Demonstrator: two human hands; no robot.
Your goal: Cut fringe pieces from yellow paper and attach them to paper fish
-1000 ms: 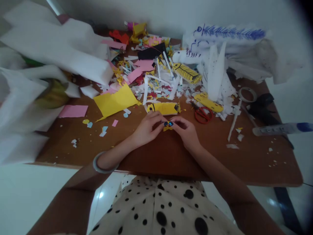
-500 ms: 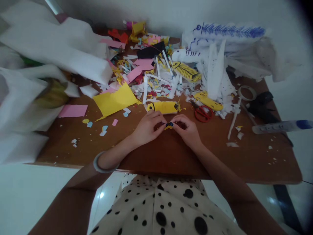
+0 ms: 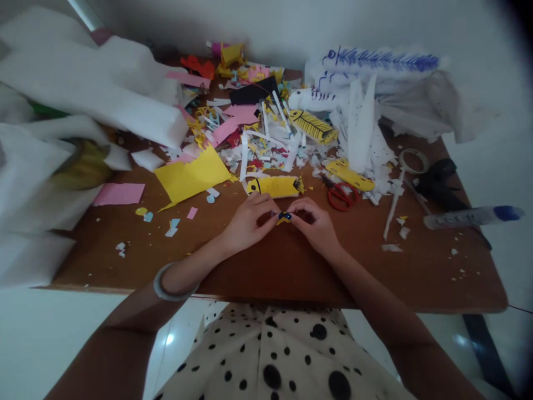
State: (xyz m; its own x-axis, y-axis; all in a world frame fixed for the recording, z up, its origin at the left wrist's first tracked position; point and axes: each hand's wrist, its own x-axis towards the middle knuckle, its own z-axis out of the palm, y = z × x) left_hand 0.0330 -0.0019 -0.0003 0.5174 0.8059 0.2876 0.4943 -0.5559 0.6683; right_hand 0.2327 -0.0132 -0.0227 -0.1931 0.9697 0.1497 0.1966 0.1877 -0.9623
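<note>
Between the fingertips of both hands is a small yellow paper piece (image 3: 283,220), mostly covered by the thumbs. My left hand (image 3: 252,225) pinches it from one side, and my right hand (image 3: 314,225) pinches it from the other, thumbs nearly meeting. Just beyond the fingers lies a yellow paper fish (image 3: 275,186) with a drawn black eye and a dark, fringed tail. Red-handled scissors (image 3: 342,196) rest to the right of it, partly under a yellow holed strip (image 3: 350,174).
Paper scraps (image 3: 266,153) heap at the back. A torn yellow sheet (image 3: 194,175) and a pink paper (image 3: 120,194) lie left, beside bulky white material (image 3: 137,100). On the right are a tape roll (image 3: 413,161), a black glue gun (image 3: 435,175) and a capped marker (image 3: 470,217).
The view has shifted slightly, so everything sits a little further left. Both hands keep their pinch on the small yellow paper piece, with the thumbs turned slightly.
</note>
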